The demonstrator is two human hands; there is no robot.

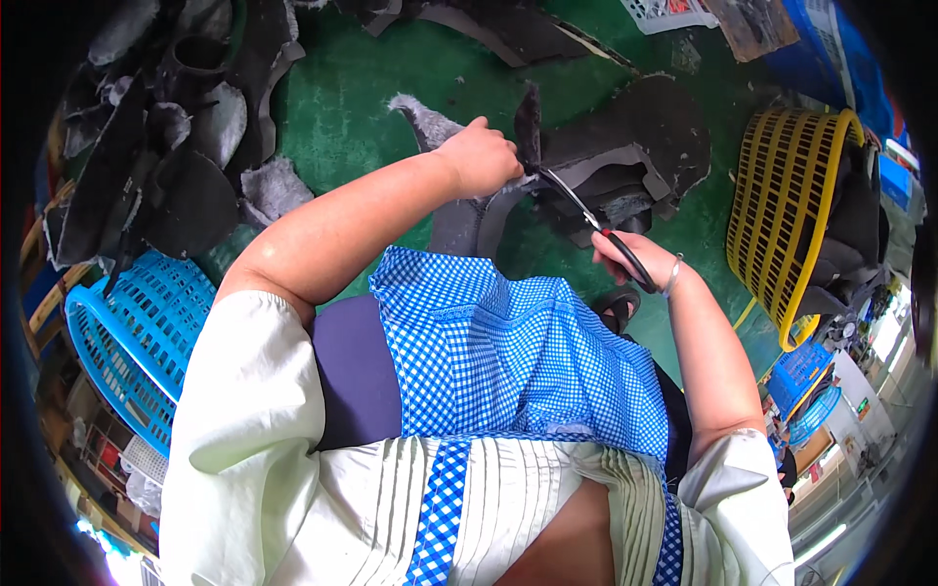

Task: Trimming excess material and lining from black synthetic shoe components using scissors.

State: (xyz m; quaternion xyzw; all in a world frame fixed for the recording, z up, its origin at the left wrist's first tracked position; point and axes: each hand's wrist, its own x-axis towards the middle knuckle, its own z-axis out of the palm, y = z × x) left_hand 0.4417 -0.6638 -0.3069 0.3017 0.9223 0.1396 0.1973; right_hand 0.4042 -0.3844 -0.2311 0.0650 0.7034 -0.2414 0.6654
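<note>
My left hand [479,158] is closed on a dark grey piece of fleece-lined material [426,121], whose fuzzy grey side shows at its upper left. The piece hangs down toward my apron, and a narrow dark flap stands up beside my fingers. In my right hand [630,262] is a pair of scissors [592,219] with black and red handles. Their blades point up and left, reaching the material just right of my left hand. Whether the blades are around the material or only touching it I cannot tell. More dark cut material [635,132] spreads out behind the scissors.
Dark fleece-lined pieces [186,127] are heaped at the left above a blue plastic basket [147,332]. At the right a yellow basket [782,195] leans with dark pieces in it. A white crate [669,14] is at the far edge of the green floor [332,107].
</note>
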